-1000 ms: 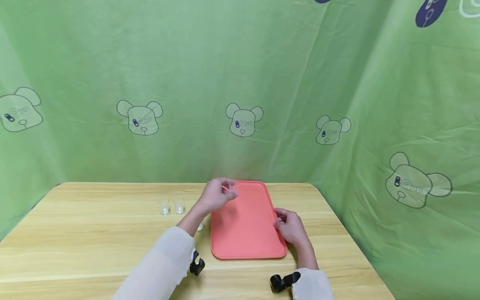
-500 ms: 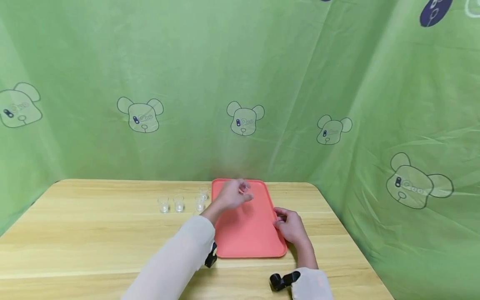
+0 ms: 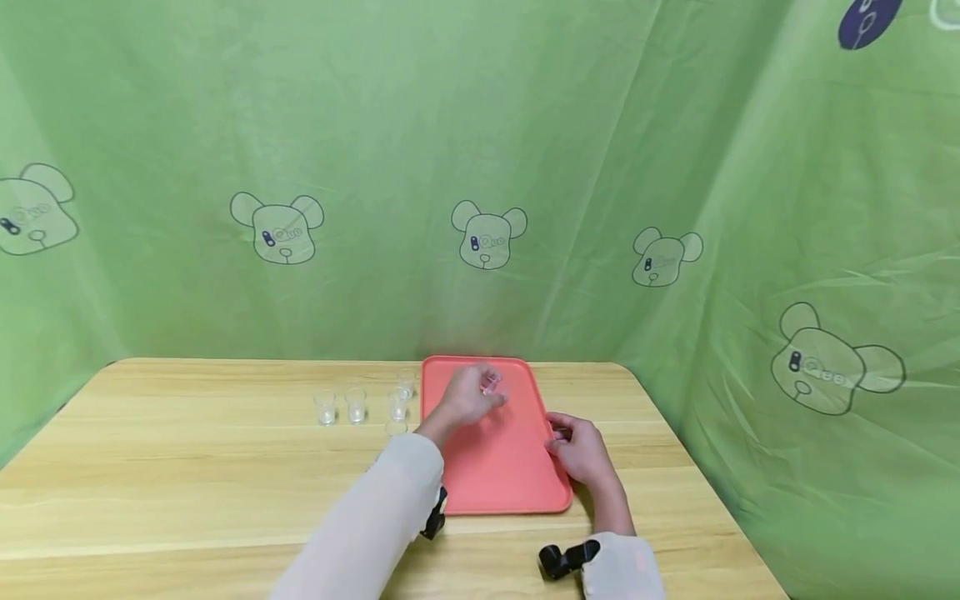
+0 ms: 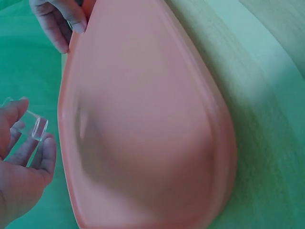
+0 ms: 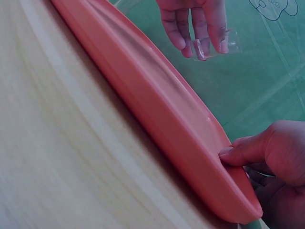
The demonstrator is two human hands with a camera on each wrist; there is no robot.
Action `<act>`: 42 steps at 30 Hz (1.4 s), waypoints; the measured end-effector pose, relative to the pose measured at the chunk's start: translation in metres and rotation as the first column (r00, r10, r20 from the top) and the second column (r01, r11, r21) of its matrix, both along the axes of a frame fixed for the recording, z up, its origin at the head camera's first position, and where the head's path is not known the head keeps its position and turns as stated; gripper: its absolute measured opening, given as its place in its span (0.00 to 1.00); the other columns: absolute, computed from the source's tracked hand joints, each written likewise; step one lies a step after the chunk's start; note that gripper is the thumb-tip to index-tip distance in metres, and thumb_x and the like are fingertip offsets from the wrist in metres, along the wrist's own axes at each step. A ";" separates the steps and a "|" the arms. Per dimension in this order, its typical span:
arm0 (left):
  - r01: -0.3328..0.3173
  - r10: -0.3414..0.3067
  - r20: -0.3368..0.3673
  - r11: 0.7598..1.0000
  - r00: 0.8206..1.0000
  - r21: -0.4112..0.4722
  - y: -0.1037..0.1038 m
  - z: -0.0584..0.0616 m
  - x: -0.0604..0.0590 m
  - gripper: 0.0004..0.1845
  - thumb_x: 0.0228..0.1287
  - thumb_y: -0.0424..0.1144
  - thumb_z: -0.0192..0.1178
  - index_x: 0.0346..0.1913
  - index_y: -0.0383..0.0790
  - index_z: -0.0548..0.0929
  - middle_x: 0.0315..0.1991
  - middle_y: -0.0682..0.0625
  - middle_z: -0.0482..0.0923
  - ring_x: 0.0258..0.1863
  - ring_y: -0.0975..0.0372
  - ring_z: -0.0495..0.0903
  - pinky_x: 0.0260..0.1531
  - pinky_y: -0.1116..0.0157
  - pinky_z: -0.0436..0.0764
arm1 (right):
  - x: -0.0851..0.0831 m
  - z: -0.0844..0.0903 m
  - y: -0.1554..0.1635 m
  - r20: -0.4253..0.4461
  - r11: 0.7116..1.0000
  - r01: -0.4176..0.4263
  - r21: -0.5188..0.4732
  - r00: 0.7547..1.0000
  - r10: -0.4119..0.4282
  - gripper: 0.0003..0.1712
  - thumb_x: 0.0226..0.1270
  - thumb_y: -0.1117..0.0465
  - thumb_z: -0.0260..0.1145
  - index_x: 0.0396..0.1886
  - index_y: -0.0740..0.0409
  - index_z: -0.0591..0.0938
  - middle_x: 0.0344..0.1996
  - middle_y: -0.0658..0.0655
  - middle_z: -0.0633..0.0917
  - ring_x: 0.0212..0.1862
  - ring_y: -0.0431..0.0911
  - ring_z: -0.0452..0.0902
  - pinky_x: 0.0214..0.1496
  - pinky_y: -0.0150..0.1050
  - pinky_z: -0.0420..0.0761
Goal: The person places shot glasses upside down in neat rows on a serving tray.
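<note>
left hand (image 4: 21, 157) cut off by the wrist view's edge, small glass (image 3: 491, 382) blurred, its contents unreadable

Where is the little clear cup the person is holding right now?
In the head view the small clear cup is pinched in the left hand, above the far part of the red tray, right of the cups on the table.

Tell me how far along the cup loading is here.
Nothing sits on the red tray yet. The left hand holds one clear cup above it; the right hand grips the tray's edge. At least four cups remain on the table.
</note>
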State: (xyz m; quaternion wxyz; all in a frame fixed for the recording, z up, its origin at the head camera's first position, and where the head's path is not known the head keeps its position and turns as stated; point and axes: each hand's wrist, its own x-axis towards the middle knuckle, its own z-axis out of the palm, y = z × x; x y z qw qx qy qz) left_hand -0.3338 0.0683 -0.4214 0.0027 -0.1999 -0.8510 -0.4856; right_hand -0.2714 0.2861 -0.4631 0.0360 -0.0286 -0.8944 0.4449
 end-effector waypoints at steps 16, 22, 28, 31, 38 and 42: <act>-0.116 0.112 0.065 0.992 0.992 0.056 0.007 -0.002 -0.001 0.16 0.59 0.35 0.75 0.46 0.31 0.84 0.41 0.42 0.83 0.36 0.61 0.76 0.40 0.63 0.79 | 0.001 0.001 0.000 0.018 1.000 0.008 -0.027 1.000 -0.008 0.28 0.67 0.76 0.62 0.68 0.69 0.75 0.44 0.63 0.84 0.43 0.51 0.78 0.42 0.37 0.82; -0.118 0.116 0.048 0.992 0.992 0.043 0.009 -0.005 -0.002 0.12 0.59 0.31 0.73 0.45 0.32 0.85 0.38 0.44 0.83 0.34 0.61 0.76 0.36 0.65 0.79 | 0.002 0.002 0.002 0.018 1.000 0.012 -0.025 1.000 -0.012 0.28 0.67 0.76 0.62 0.68 0.69 0.75 0.44 0.63 0.84 0.43 0.50 0.78 0.42 0.38 0.82; -0.138 0.134 0.060 0.988 0.989 0.063 0.008 -0.006 -0.003 0.13 0.60 0.29 0.71 0.47 0.31 0.84 0.33 0.49 0.81 0.30 0.62 0.75 0.31 0.67 0.78 | 0.000 0.001 0.002 0.008 1.000 0.004 -0.023 1.000 -0.004 0.28 0.68 0.76 0.63 0.68 0.68 0.75 0.45 0.63 0.84 0.43 0.50 0.78 0.42 0.37 0.81; -0.154 0.144 0.101 0.983 0.984 0.099 0.008 -0.005 -0.001 0.16 0.60 0.29 0.71 0.50 0.29 0.83 0.32 0.50 0.80 0.31 0.63 0.75 0.34 0.66 0.80 | 0.000 0.001 0.002 -0.002 1.000 0.000 -0.018 1.000 0.000 0.28 0.67 0.76 0.63 0.68 0.69 0.76 0.45 0.63 0.84 0.43 0.50 0.78 0.42 0.36 0.81; -0.165 0.142 0.138 0.971 0.980 0.172 0.012 -0.005 -0.001 0.12 0.61 0.29 0.71 0.47 0.33 0.84 0.33 0.52 0.81 0.36 0.63 0.80 0.43 0.65 0.84 | -0.001 0.000 0.002 -0.017 1.000 -0.001 -0.007 1.000 0.001 0.28 0.67 0.76 0.63 0.67 0.69 0.76 0.45 0.63 0.84 0.44 0.50 0.78 0.42 0.36 0.81; -0.161 0.137 0.133 0.968 0.982 0.192 0.014 -0.008 -0.003 0.11 0.62 0.28 0.71 0.46 0.31 0.84 0.33 0.52 0.81 0.37 0.64 0.81 0.43 0.66 0.84 | -0.001 -0.002 0.001 -0.013 1.000 -0.005 -0.010 1.000 0.004 0.28 0.67 0.76 0.63 0.67 0.69 0.76 0.43 0.62 0.84 0.43 0.49 0.78 0.41 0.36 0.81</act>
